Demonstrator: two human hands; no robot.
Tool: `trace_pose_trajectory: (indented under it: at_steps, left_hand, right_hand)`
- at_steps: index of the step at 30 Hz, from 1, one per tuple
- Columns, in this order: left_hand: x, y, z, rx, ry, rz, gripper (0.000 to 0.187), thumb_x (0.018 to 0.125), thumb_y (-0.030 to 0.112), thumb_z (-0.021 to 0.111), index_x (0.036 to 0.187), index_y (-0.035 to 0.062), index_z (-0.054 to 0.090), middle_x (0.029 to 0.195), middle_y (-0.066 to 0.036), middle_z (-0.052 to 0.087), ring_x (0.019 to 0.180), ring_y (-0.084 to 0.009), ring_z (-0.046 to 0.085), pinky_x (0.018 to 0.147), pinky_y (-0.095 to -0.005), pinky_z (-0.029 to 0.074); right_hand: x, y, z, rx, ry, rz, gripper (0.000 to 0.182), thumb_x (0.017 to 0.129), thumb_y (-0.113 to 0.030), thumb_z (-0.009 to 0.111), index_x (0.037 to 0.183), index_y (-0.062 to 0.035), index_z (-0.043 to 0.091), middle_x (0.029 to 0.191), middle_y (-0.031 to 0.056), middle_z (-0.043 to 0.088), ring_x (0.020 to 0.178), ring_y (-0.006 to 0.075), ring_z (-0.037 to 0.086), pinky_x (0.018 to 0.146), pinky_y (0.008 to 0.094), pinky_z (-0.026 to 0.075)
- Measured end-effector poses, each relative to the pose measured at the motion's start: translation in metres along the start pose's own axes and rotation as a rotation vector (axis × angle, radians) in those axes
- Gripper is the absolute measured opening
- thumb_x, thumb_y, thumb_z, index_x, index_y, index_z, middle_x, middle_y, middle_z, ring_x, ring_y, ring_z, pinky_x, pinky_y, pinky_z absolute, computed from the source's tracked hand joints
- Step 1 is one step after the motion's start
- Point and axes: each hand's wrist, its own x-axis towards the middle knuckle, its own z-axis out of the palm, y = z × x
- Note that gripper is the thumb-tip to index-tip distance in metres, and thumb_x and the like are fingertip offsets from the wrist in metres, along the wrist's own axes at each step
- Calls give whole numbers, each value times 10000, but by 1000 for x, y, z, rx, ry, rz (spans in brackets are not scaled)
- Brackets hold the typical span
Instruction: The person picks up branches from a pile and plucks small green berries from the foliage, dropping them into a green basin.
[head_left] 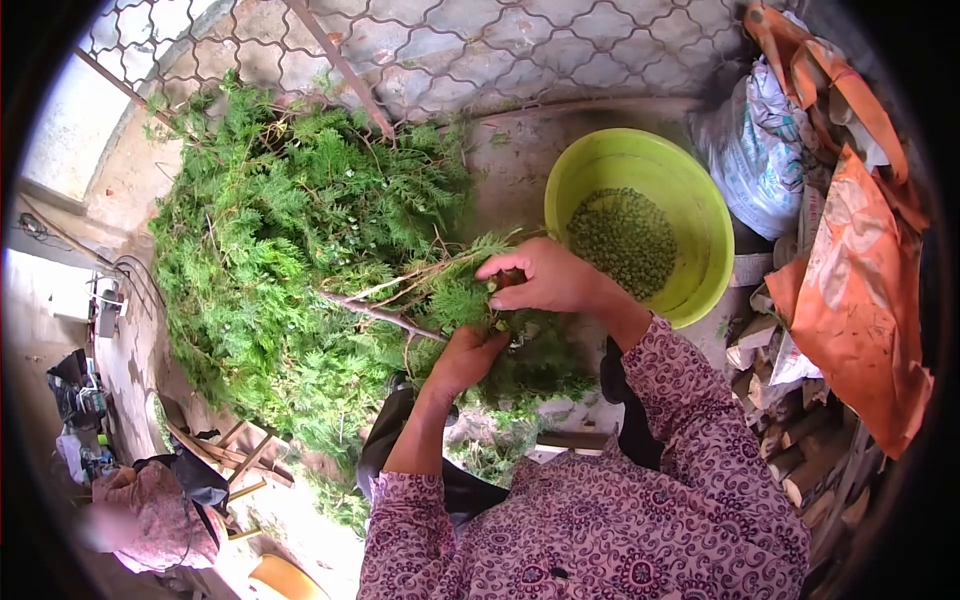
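Left hand (466, 358), just below centre of frame: fingers curled round the lower end of a branch (385, 313), back of the hand uppermost. Right hand (548, 274), just above and right of it: thumb and fingertips bent toward each other at the leafy sprigs; cannot tell whether they close on anything. The branch lies across the middle of the frame, its bare woody stem pointing left, over the pile.

Pile (270, 220) of green, feathery cuttings fills the left-centre and reaches under both hands. Basin (620, 160), yellow-green, right of upper centre, near the right hand; small round green pods (622, 243) cover its bottom. Mesh (560, 50) of wavy wire runs along the top.

Right side: pale sack (750, 150) beside the basin, orange bag (855, 310) further right, split logs (810, 460) below. Lower left: another person (165, 510) in a patterned top; a yellow-orange tub (285, 578) at the bottom edge, partly cut off.
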Motion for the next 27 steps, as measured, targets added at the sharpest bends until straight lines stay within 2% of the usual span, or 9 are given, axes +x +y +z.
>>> trace_pose_trajectory:
  at_steps: [8,11,16,18,20,21,23,25,27]
  left_hand:
    - [4,-14,-6,10,1,-9,210,855,164,512,781,-24,568,599,-2,511,576,-78,428,521,-270,376]
    - [7,-19,-7,-56,52,13,213,852,164,514,756,-22,557,577,2,488,561,-73,411,506,-268,364]
    - [0,6,-9,-26,46,38,193,850,154,512,792,-21,568,600,7,511,580,-67,434,526,-254,375]
    - [-3,9,-9,-109,48,30,181,854,147,502,857,-17,580,658,-5,551,633,-67,464,562,-246,395]
    - [-1,11,-12,-141,60,43,172,844,135,509,888,-14,583,703,-20,574,670,-84,492,598,-247,412]
    - [-2,10,-13,-173,70,53,175,833,124,517,918,-12,586,749,-34,598,708,-101,521,634,-248,430]
    - [-3,-8,-18,-30,33,122,189,807,108,532,949,-3,588,821,-62,604,760,-137,542,679,-267,442]
    - [-10,-41,-14,305,142,299,297,737,95,572,1028,37,588,1022,-130,570,939,-236,541,826,-333,433]
    - [7,-78,-23,177,87,211,317,741,113,568,1052,51,581,1062,-144,546,988,-247,512,856,-348,413]
  right_hand:
    - [6,14,13,-141,259,-81,178,773,-151,607,891,-19,601,645,75,572,562,122,499,542,264,403]
    - [7,7,14,277,143,233,149,769,-160,611,840,-28,612,596,81,545,508,116,475,500,274,391]
    - [16,24,27,-557,537,-58,218,784,-230,565,788,-18,612,547,101,530,522,179,551,526,340,429]
    - [16,31,31,-390,532,92,218,790,-226,557,758,-14,596,539,70,512,512,151,532,535,340,436]
    - [20,50,35,1065,503,40,212,803,-236,549,780,-33,607,597,59,552,530,172,544,531,346,445]
    - [20,54,34,1062,498,45,212,803,-236,549,780,-33,607,597,59,552,530,172,544,531,346,445]
    - [21,59,28,-10,548,239,149,808,-192,550,781,-53,595,641,43,563,545,146,537,472,294,432]
    - [22,61,-2,286,582,321,110,815,-163,536,814,-58,570,657,23,559,531,109,520,437,249,385]
    - [23,51,-10,581,603,408,78,822,-134,522,847,-63,544,673,2,556,518,72,503,401,204,337]
